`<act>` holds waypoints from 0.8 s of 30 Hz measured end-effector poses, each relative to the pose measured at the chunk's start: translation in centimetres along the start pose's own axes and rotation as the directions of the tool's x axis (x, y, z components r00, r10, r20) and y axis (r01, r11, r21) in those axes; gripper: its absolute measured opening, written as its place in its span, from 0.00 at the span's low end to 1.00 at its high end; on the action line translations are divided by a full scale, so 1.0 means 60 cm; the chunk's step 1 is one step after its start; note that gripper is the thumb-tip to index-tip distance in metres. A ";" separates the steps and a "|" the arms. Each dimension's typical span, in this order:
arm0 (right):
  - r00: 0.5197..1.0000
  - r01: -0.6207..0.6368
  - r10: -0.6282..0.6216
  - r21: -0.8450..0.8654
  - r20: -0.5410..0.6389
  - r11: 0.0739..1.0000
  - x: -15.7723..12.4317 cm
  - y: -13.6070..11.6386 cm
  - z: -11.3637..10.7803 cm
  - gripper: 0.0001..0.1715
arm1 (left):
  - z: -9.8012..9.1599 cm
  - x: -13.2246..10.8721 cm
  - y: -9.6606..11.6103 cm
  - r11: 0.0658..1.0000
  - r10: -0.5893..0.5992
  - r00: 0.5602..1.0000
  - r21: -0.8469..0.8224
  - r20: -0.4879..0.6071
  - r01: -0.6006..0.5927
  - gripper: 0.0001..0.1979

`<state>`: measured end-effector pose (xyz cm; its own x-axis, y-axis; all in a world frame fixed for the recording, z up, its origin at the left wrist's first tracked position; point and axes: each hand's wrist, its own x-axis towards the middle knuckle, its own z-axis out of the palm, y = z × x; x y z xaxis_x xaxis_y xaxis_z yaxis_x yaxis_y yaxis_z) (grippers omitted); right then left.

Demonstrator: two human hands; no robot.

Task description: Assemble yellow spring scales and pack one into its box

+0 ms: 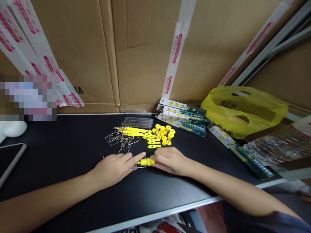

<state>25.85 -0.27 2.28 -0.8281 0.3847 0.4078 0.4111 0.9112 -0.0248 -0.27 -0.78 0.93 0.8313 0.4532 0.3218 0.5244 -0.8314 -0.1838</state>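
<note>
Between my hands, low over the black table (80, 145), is a yellow plastic part (145, 162) with a collar and a pointed end. My right hand (171, 160) pinches its pointed end. On the other side, my left hand (116, 166) closes on a bent metal wire hook (141, 167) at the part's left end, index finger stretched along it. Just beyond lie loose wire hooks (123, 141), yellow rods with metal springs (132, 131), small flat yellow pieces (153, 142) and several yellow caps and rings (165, 132).
Clear plastic tubes (137, 122) lie at the back. Printed boxes (183, 116) are stacked to their right, with another box (240, 152) nearer me. A yellow plastic bag (245, 113) and a clear bottle (279, 142) stand right. A phone (11, 158) lies left. Cardboard (143, 58) walls the back.
</note>
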 end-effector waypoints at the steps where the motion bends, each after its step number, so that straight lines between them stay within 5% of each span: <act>1: 1.000 0.009 -0.009 -0.019 -0.002 1.000 0.000 0.000 0.000 0.12 | 0.000 0.001 0.000 1.000 -0.001 1.000 0.000 0.000 0.001 0.22; 6: 0.999 -0.043 0.042 0.070 0.008 0.997 0.000 0.000 0.001 0.09 | -0.004 0.004 0.000 1.000 -0.003 1.000 -0.010 0.017 0.003 0.22; 12: 0.993 -0.108 0.103 0.098 0.054 0.989 0.000 0.004 0.005 0.21 | -0.002 0.004 0.000 1.000 -0.005 1.000 -0.002 0.011 0.005 0.22; 24: 0.991 -0.124 0.115 0.129 0.073 0.984 0.001 0.003 0.001 0.18 | 0.002 0.003 -0.001 1.000 -0.005 1.000 -0.003 0.017 0.005 0.22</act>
<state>25.84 -0.06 2.25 -0.8010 0.4966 0.3344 0.4577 0.8680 -0.1925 -0.14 -0.64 0.91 0.8316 0.4630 0.3067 0.5283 -0.8298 -0.1796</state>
